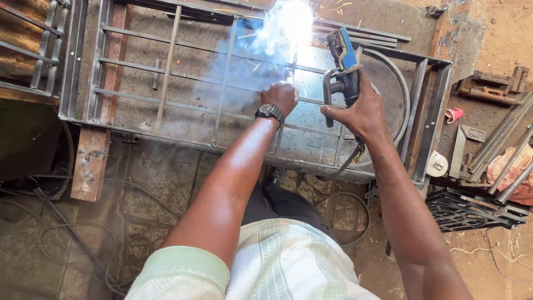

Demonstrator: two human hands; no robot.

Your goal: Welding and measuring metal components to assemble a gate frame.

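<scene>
A steel grille frame (166,105) of thin bars lies flat on the ground in front of me. My right hand (361,111) grips a blue and black welding electrode holder (343,66) above the frame's right part. A bright white arc (288,25) with sparks and bluish smoke burns at the frame's far bar. My left hand (282,95), with a black wristwatch (270,112) on the wrist, is closed on a thin upright bar (291,66) of the frame just below the arc.
A wooden plank (91,155) lies under the frame's left side. Cables (72,233) trail over the stone floor at the left. Loose steel bars (499,150), a pink cloth (513,166), a tape measure (437,164) and an ornate black grille (472,211) sit at the right.
</scene>
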